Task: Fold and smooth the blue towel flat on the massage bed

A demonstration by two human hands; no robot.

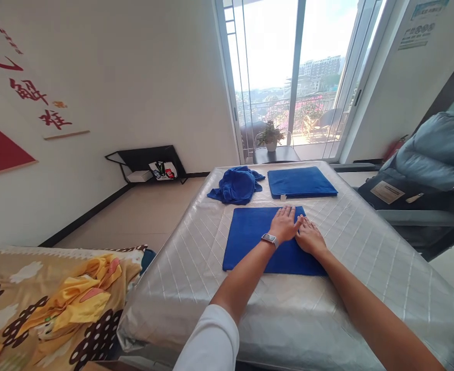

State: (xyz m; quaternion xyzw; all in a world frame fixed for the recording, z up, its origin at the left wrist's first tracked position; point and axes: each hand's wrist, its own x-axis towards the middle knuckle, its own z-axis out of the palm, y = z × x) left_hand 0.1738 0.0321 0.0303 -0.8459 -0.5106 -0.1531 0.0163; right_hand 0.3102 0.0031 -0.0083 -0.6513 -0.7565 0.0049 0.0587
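A folded blue towel [246, 242] lies flat on the silvery quilted mattress [188, 278] in front of me. My left hand [284, 224], with a watch on its wrist, presses flat on the towel's right half, fingers stretched toward the far edge. Just right of it, my right hand [310, 236] rests on the towel's right side with its fingers out; the two hands meet at the thumb. Beyond them lies a second folded blue towel [302, 181] with a small pale tag. To its left sits a crumpled blue towel [237, 185] in a loose heap.
A patterned bedspread [14, 273] with a yellow garment [84, 293] on it is at lower left. A grey padded chair [435, 154] stands along the right side. Past the mattress are a potted plant [271, 139] and a sliding glass door [294, 77]. A black rack [150, 159] stands by the wall.
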